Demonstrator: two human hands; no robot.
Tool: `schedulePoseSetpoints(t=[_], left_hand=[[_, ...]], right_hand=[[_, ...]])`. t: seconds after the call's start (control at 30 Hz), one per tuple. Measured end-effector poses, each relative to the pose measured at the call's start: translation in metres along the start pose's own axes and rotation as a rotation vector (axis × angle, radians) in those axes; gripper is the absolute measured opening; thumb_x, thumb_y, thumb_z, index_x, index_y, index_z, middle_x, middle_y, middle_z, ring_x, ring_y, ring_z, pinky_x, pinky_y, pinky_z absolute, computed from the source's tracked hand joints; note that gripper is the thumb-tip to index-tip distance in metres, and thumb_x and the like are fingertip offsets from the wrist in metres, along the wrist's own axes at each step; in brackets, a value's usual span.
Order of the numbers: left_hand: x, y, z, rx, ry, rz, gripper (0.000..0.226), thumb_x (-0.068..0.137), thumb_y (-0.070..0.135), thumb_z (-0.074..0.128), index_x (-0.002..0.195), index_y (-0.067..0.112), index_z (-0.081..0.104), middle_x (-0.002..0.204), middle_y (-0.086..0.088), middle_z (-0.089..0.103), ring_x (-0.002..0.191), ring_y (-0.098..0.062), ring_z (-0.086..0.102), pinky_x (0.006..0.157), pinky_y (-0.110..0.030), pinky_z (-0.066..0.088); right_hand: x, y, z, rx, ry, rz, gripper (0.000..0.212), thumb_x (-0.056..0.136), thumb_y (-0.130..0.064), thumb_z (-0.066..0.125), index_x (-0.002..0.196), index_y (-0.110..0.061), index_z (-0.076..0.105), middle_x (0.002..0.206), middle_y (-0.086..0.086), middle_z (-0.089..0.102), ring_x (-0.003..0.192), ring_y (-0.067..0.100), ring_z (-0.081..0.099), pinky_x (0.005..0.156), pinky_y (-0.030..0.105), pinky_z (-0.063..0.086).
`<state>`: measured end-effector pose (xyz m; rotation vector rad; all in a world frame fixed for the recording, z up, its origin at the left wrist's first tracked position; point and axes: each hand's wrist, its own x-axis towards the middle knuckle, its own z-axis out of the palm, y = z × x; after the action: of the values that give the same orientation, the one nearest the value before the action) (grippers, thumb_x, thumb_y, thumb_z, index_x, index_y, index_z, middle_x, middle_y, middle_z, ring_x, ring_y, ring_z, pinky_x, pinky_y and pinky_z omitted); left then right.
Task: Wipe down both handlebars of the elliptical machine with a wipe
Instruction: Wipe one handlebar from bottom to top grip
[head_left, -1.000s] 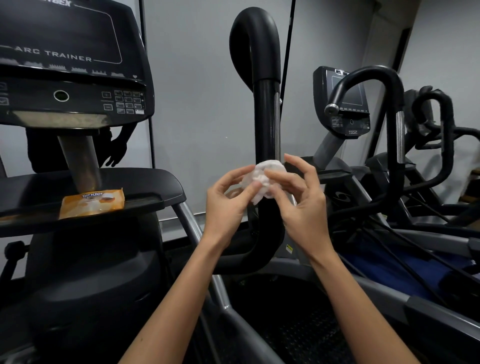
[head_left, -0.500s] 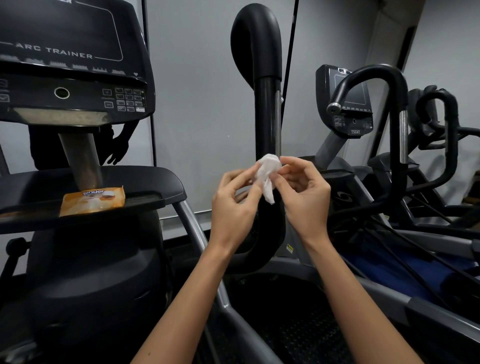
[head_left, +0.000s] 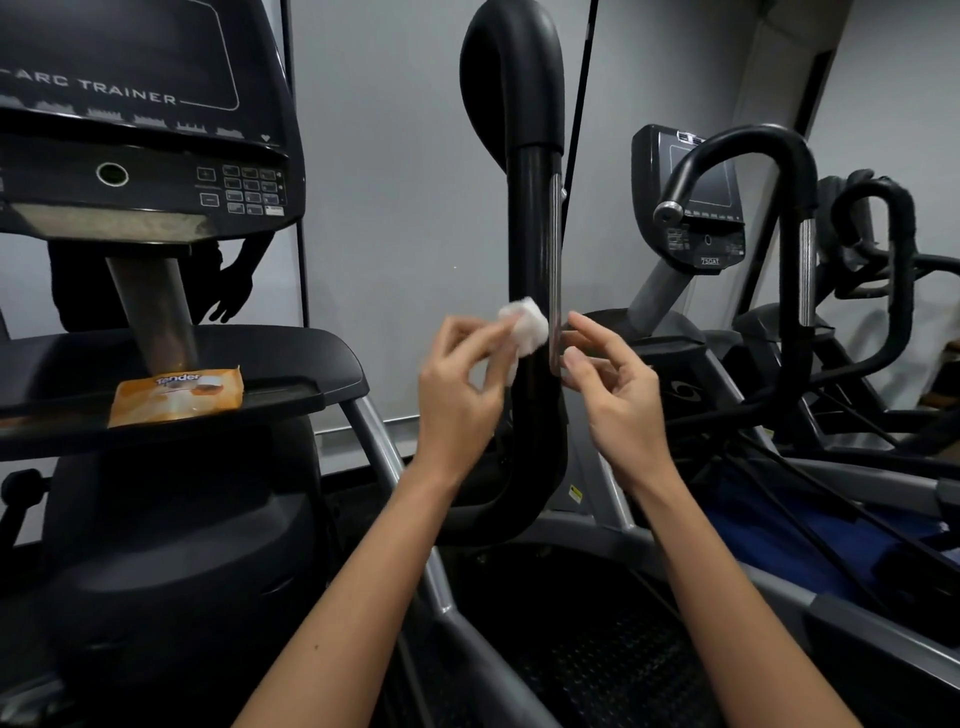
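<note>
Wipe (head_left: 524, 325): white, crumpled into a small wad, up against the black upright of the near handlebar (head_left: 535, 234), just left of the silver strip that runs down the bar. Whether it is pressed on the bar or just in front of it cannot be told.

Left hand (head_left: 462, 395): fingers (head_left: 485, 335) pinch the wipe's left and lower edge between thumb and forefinger; most of the wad stands clear above the fingertips.

Right hand (head_left: 618, 400): just right of the bar, apart from the wipe, with the bar between them. Its fingers (head_left: 597, 332) are loosely curled and spread, holding nothing; the tips are close beside the silver strip.

Both forearms come up from the lower edge of the view, one on each side of the handlebar.

Left of the hands: orange wipes pack (head_left: 176, 395) lying flat on the console tray (head_left: 311, 358), at the foot of the post and along the tray's front lip. Console (head_left: 140, 114) above it reads "ARC TRAINER".

Right, well apart: a second machine (head_left: 769, 140) with a curved black handlebar.
</note>
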<state>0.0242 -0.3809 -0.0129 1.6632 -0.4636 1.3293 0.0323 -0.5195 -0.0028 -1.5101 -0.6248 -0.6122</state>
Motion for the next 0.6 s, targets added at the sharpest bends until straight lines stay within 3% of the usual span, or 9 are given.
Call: schedulePoseSetpoints(t=[0.13,0.27,0.33,0.43,0.53,0.6], left_hand=[[-0.043,-0.012,0.003,0.080,0.009,0.176,0.024,0.085,0.000,0.060,0.107,0.003,0.068,0.106,-0.002,0.049,0.091,-0.008,0.056,0.086,-0.012,0.045],[-0.027,-0.011,0.002,0.094,0.009,0.163,0.025,0.084,-0.005,0.063,0.107,0.001,0.068,0.097,0.001,0.056,0.085,-0.005,0.056,0.075,-0.017,0.050],[-0.007,-0.003,0.003,-0.007,0.035,-0.028,0.024,0.087,0.004,0.062,0.111,0.008,0.068,0.092,0.004,0.060,0.081,0.000,0.059,0.070,-0.015,0.051],[0.009,0.004,0.010,-0.309,0.035,-0.466,0.025,0.089,0.012,0.063,0.112,0.023,0.064,0.094,0.000,0.067,0.076,-0.001,0.066,0.073,-0.021,0.056],[0.005,-0.001,0.010,-0.424,-0.062,-0.614,0.024,0.089,0.006,0.060,0.112,0.009,0.067,0.101,-0.007,0.070,0.079,-0.001,0.068,0.076,-0.026,0.057],[-0.002,0.003,0.005,-0.428,-0.060,-0.633,0.021,0.088,0.005,0.061,0.106,0.013,0.069,0.098,-0.004,0.070,0.079,0.000,0.067,0.074,-0.021,0.055]], right_hand=[[-0.004,0.003,0.010,0.125,-0.017,0.025,0.039,0.092,-0.001,0.051,0.118,-0.031,0.053,0.105,-0.007,0.063,0.084,-0.005,0.062,0.078,0.014,0.047],[-0.005,0.004,0.013,0.177,-0.008,0.030,0.040,0.092,0.001,0.051,0.116,-0.031,0.055,0.102,-0.007,0.065,0.080,-0.002,0.063,0.072,0.013,0.049],[-0.005,0.004,0.013,0.183,-0.012,0.029,0.039,0.092,0.000,0.052,0.115,-0.031,0.056,0.104,-0.005,0.066,0.082,0.000,0.064,0.073,0.014,0.050],[-0.006,0.003,0.012,0.184,-0.027,0.022,0.039,0.092,0.000,0.052,0.115,-0.031,0.057,0.106,-0.003,0.067,0.084,0.004,0.066,0.074,0.017,0.051],[-0.006,0.001,0.011,0.170,-0.032,0.019,0.038,0.092,-0.001,0.052,0.116,-0.030,0.057,0.103,-0.005,0.069,0.083,0.005,0.066,0.074,0.017,0.052],[-0.005,0.001,0.010,0.164,-0.035,0.014,0.038,0.092,0.000,0.052,0.116,-0.029,0.056,0.106,-0.002,0.067,0.084,0.004,0.066,0.074,0.016,0.051]])
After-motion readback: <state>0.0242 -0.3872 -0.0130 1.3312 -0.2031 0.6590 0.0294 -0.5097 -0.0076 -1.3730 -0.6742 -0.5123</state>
